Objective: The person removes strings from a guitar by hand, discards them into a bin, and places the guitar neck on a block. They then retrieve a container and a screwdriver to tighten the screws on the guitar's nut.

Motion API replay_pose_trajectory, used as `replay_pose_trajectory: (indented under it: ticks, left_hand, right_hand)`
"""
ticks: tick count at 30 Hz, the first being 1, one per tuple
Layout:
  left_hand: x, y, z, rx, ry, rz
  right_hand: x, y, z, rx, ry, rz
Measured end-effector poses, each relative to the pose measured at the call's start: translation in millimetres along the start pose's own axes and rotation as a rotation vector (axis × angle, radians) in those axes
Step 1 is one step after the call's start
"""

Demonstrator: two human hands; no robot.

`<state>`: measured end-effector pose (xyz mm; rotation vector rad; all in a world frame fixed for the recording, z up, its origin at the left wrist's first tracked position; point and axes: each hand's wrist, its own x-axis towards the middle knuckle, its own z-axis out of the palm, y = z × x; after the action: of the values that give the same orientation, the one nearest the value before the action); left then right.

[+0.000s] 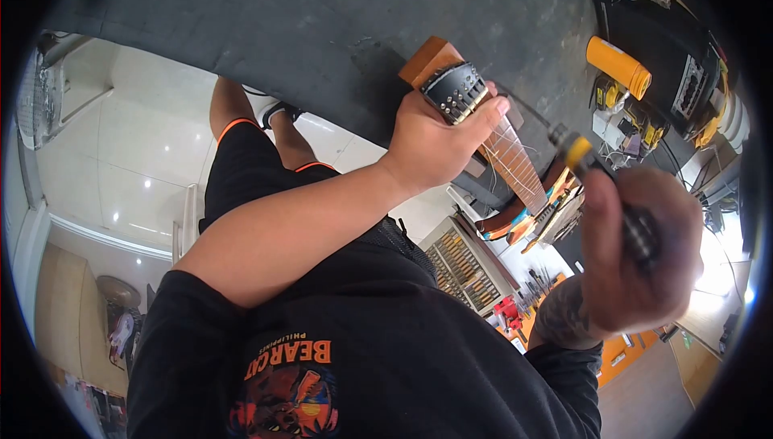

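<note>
My left hand grips the guitar around the end of its neck, thumb on the fretboard side. Beside those fingers is the black headstock, set with several small metal parts. A brown wooden block sits at this end of the neck. The multicoloured guitar body lies further right, partly behind my right hand. Raised and blurred, my right hand is wrapped around a screwdriver with a black and yellow handle. Its thin shaft points toward the headstock.
A dark worktop stretches across the top. At the right are an orange bottle, yellow power tools and a black amplifier. A tray of many small pieces and a red tool are below the guitar.
</note>
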<state>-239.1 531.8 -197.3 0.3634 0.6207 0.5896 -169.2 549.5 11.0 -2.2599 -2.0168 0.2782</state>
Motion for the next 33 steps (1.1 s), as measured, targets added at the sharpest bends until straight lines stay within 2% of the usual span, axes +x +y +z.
replay_pose_trajectory:
  ticks: [1, 4, 5, 8, 11, 21, 26, 29, 31, 33]
  left_hand:
    - [-0.7, 0.5, 0.5, -0.029, -0.003, -0.004]
    - [-0.5, 1.8, 2.0, 0.006, 0.016, 0.004]
    - [-0.9, 1.8, 2.0, 0.039, 0.028, 0.007]
    - [-0.5, 3.5, 2.5, -0.004, 0.020, 0.043]
    - [-1.9, 7.6, 0.8, 0.086, 0.008, 0.013]
    - [-2.0, 6.8, -0.1, 0.112, 0.006, 0.020]
    - [-0.2, 4.6, -1.1, 0.055, -0.008, -0.071]
    - [-0.6, 5.7, -0.4, 0.030, -0.012, -0.063]
    - [-0.9, 7.7, 0.5, 0.072, 0.005, -0.022]
    - [-2.0, 6.8, 1.0, 0.097, 0.004, 0.011]
  right_hand:
    - [-4.5, 1.2, 0.9, 0.170, 0.084, 0.053]
    - [-1.8, -6.0, 3.5, 0.219, 0.183, 0.225]
    - [-0.4, -8.1, 3.4, 0.143, 0.158, 0.277]
    - [0.3, 0.8, 9.1, 0.052, 0.115, 0.265]
    - [0.9, 4.9, 12.0, 0.019, 0.090, 0.224]
    - [10.4, 4.0, 16.5, -0.092, 0.104, 0.220]
    - [19.7, 9.8, 19.8, -0.073, 0.137, 0.429]
    - [24.0, 7.4, 16.7, -0.101, 0.086, 0.548]
    - [15.7, 9.0, 18.1, -0.018, 0.087, 0.252]
    - [16.0, 5.5, 10.0, -0.013, -0.022, 0.051]
